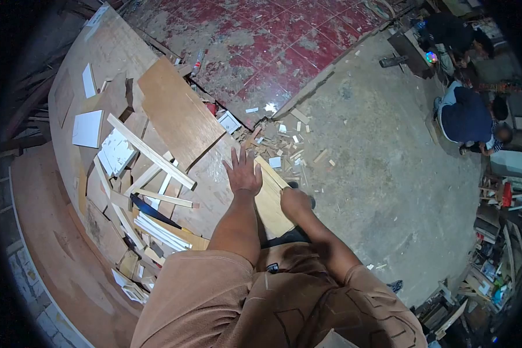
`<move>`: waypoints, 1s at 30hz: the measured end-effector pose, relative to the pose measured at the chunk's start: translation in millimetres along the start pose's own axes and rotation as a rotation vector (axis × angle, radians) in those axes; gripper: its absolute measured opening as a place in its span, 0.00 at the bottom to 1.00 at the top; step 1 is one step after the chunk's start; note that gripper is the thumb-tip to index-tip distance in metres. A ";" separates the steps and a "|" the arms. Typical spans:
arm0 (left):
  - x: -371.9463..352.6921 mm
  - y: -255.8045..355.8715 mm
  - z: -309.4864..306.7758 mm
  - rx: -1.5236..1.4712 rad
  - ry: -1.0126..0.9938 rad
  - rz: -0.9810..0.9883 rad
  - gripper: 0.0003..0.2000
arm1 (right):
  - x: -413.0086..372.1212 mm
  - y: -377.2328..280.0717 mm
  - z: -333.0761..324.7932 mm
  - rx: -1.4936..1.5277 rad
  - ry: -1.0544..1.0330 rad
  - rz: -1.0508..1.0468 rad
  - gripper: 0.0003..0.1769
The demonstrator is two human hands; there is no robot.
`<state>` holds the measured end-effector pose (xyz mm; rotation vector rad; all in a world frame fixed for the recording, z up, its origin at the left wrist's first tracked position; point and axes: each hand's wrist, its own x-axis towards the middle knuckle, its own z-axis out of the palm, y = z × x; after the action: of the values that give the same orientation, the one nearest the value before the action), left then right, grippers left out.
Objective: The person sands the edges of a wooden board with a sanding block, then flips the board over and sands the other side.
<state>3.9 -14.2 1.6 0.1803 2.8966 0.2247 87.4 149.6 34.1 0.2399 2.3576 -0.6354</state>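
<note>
A pale wooden board (272, 200) lies in front of my body, its near end close to my waist. My left hand (243, 176) rests palm down with fingers spread, at the left edge of that board and over the work surface. On the board's right edge is my right hand (296, 204), its fingers curled closed. What those fingers hold is hidden by the hand. Dark shapes show just beyond the right hand, too covered to name. To the left lies a handsaw (153, 211) with a dark blade, among wooden strips (151, 152).
A brown plywood sheet (177, 113) and white-faced offcuts (88, 129) cover the left surface. Wood scraps (296, 139) litter the concrete floor (377, 168). Red tiles (284, 40) lie beyond. At right, a person in a dark top (467, 116) sits bent over near another person (449, 35).
</note>
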 end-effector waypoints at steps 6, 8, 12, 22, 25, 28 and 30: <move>-0.5 -0.9 2.7 -0.019 0.014 -0.001 0.25 | -84.2 43.8 -19.3 0.013 -0.067 0.042 0.17; 0.2 -1.6 4.4 -0.018 0.023 -0.002 0.26 | -109.0 48.6 -33.4 -0.024 -0.083 0.095 0.17; -1.2 -0.2 1.1 -0.016 0.015 0.006 0.25 | -82.8 40.5 -24.4 0.005 -0.022 0.043 0.16; -1.3 1.7 -3.8 -0.033 0.001 0.008 0.27 | -61.9 32.8 -15.0 -0.009 -0.097 0.057 0.20; -1.5 0.8 -0.5 -0.029 0.037 0.010 0.24 | -115.0 45.7 -38.1 0.018 -0.085 0.048 0.13; -1.3 -0.3 1.3 -0.043 0.037 0.012 0.24 | -128.9 36.2 -55.9 0.016 -0.105 0.104 0.20; -0.3 -1.2 5.2 -0.021 0.029 0.012 0.24 | -98.6 39.5 -34.0 0.006 -0.024 0.038 0.20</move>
<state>5.4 -14.7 -3.6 0.1918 2.9217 0.2624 155.7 200.6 105.9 0.2780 2.3232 -0.6237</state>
